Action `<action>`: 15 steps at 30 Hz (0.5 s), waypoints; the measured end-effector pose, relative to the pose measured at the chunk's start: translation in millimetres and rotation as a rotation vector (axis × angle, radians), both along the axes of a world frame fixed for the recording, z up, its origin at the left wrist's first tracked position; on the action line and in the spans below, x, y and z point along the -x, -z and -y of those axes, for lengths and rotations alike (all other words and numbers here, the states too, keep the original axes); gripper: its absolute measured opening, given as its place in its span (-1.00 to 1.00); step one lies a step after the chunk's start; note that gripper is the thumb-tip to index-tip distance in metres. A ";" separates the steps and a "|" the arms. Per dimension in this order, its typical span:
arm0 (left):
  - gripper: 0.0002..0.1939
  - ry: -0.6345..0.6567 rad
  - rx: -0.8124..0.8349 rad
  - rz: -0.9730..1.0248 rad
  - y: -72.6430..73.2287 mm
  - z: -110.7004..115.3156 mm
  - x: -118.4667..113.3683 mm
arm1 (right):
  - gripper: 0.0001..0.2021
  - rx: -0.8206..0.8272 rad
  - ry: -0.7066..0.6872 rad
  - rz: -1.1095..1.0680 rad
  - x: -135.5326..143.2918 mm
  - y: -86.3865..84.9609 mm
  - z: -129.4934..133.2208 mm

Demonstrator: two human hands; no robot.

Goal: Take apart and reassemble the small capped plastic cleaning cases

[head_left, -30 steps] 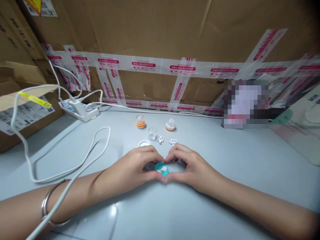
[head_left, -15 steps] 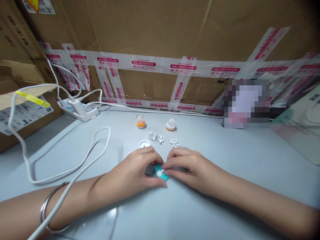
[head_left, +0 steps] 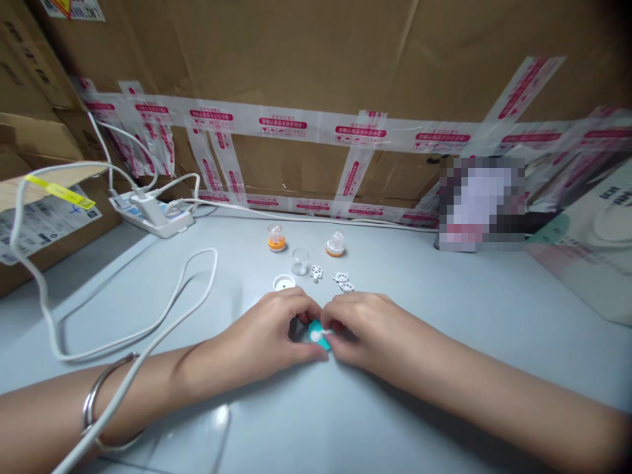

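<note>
A small teal round piece point(head_left: 313, 326) is low over the grey table, between my two hands. My left hand point(head_left: 281, 327) grips its edge between thumb and fingers. At its middle sits a small white part point(head_left: 316, 336). My right hand point(head_left: 363, 327) is closed at the right side of the teal piece, its fingertips pinching the white part. Beyond my hands lie a white ring-shaped base point(head_left: 284, 283), a clear cup point(head_left: 300, 262), a flat white cut-out piece point(head_left: 316, 272) and more white cut-out pieces point(head_left: 342, 278).
Two small clear-domed toys, one with an orange base point(head_left: 276, 240) and one with a white and orange base point(head_left: 336, 245), stand farther back. A white cable point(head_left: 197, 303) loops from a power strip point(head_left: 158, 220) and passes over my left forearm. Taped cardboard point(head_left: 296, 66) walls the back.
My right hand's fingers have curled in closer around the white part on the teal piece. My left hand keeps its grip. The view has shifted slightly.
</note>
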State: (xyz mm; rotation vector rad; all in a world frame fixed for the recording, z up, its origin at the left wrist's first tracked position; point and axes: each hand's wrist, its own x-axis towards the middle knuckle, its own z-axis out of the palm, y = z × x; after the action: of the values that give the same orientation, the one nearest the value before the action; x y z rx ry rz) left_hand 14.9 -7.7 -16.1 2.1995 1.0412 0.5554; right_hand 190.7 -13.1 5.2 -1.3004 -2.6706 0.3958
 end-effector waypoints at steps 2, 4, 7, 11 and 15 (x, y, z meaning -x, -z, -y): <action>-0.84 -0.003 -0.004 -0.007 0.0 -0.1 -0.8 | -0.90 -0.065 -0.005 0.057 2.3 2.8 1.6; -0.84 0.000 -0.001 -0.007 0.1 -0.3 -1.0 | -0.90 -0.153 -0.027 0.110 3.6 5.3 3.8; -0.81 0.005 0.008 0.005 0.6 -1.0 -0.7 | -0.93 -0.272 -0.093 0.180 3.4 7.6 7.0; -0.79 -0.001 0.007 -0.002 1.1 -0.9 -0.4 | -0.92 -0.337 -0.177 0.207 0.1 9.4 8.2; -0.78 0.004 0.011 -0.013 0.1 0.1 0.1 | -0.92 -0.265 -0.107 0.042 -6.7 3.5 3.5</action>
State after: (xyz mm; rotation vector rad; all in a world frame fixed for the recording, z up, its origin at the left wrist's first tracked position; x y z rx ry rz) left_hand 14.8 -7.8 -16.3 2.1977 1.0438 0.5328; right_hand 197.4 -16.6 1.6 -1.1035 -2.7198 0.0224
